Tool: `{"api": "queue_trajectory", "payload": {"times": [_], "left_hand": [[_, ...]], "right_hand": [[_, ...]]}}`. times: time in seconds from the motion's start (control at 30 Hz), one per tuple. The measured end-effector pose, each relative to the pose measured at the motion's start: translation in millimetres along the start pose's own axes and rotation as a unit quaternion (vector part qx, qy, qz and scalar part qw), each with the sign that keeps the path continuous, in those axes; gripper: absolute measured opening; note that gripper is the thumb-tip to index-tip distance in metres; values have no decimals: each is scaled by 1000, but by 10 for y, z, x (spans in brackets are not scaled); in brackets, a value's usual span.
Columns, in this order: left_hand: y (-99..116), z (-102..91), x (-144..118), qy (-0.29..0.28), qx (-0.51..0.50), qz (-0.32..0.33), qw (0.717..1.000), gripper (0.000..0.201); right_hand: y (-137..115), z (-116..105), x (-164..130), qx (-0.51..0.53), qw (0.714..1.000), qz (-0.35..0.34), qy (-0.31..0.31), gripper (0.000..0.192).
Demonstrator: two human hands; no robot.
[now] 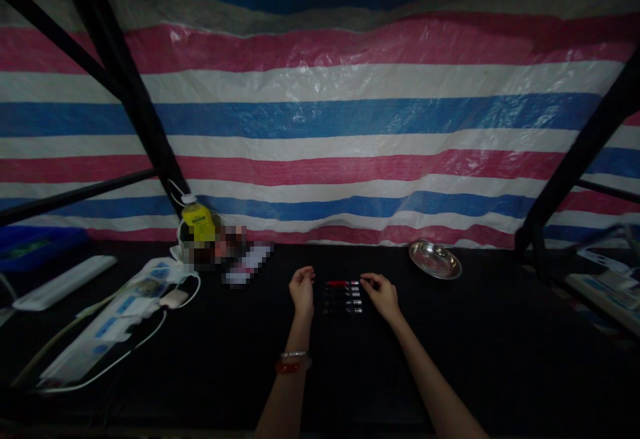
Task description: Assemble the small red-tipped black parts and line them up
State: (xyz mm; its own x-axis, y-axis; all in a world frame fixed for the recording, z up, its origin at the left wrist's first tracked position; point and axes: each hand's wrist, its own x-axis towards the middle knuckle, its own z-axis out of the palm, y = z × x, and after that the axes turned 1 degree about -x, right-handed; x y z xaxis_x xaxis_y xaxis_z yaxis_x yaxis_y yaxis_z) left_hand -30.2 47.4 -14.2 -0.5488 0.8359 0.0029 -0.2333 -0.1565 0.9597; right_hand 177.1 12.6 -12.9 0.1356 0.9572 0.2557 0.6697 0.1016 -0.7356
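Observation:
Several slim, pen-like sticks lie side by side in a column on the dark tabletop between my hands. The farthest is a red stick (343,283); those nearer me are black sticks (343,302) with silvery right ends. Their exact kind is too small and dark to tell. To the left of them my left hand (302,288) is raised with its fingers loosely curled, and nothing shows in it. At the right end of the red stick, my right hand (383,294) has its fingers apart, the fingertips at or just touching that end.
A shiny metal dish (435,260) stands at the back right. On the left lie a white power strip (107,326) with cables and a bottle of yellow liquid (198,220). Black frame posts (555,159) and a striped plastic sheet (350,119) bound the dark table (360,372).

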Motion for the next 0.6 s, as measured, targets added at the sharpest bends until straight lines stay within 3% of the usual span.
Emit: {"api": "queue_trajectory", "payload": {"times": [0.27, 0.6], "left_hand": [[14, -17, -5, -3, -2, -2, 1000, 15], [0, -18, 4, -2, 9, -8, 1000, 17]], "right_hand": [[-99, 86, 161, -41, 999, -13, -30, 25], [-44, 33, 151, -12, 997, -29, -74, 20]]}}
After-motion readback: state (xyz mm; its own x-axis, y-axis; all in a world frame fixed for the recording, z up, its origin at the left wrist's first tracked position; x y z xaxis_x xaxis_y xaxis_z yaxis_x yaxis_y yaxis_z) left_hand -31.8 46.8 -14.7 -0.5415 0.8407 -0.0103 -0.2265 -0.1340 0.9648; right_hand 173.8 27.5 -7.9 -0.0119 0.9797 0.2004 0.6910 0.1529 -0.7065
